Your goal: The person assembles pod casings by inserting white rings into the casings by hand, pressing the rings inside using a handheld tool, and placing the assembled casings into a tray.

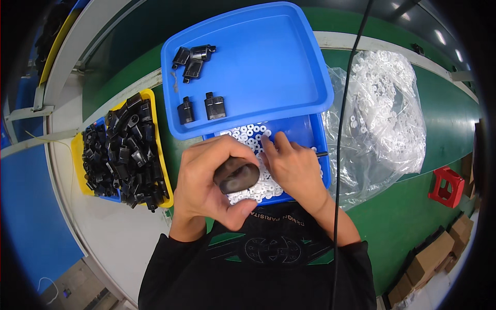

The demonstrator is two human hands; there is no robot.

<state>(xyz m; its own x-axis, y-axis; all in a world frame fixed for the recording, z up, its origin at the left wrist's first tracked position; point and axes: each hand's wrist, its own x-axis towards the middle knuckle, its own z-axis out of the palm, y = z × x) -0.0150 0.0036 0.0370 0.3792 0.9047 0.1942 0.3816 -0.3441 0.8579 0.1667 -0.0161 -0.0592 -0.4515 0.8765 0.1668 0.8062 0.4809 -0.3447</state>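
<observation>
Large blue tray (289, 77) overhung rear of ring bin (310, 135); plastic bag (382, 113) crowded right; front opening stayed reachable.

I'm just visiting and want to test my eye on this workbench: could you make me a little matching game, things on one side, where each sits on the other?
Things:
1. dark oval part
2. white rings
3. heap of black parts
4. five black parts

Places:
A. yellow tray
B. upper blue tray
C. left hand
D. lower blue bin, under the right hand

Pairs: 1-C, 2-D, 3-A, 4-B
</observation>
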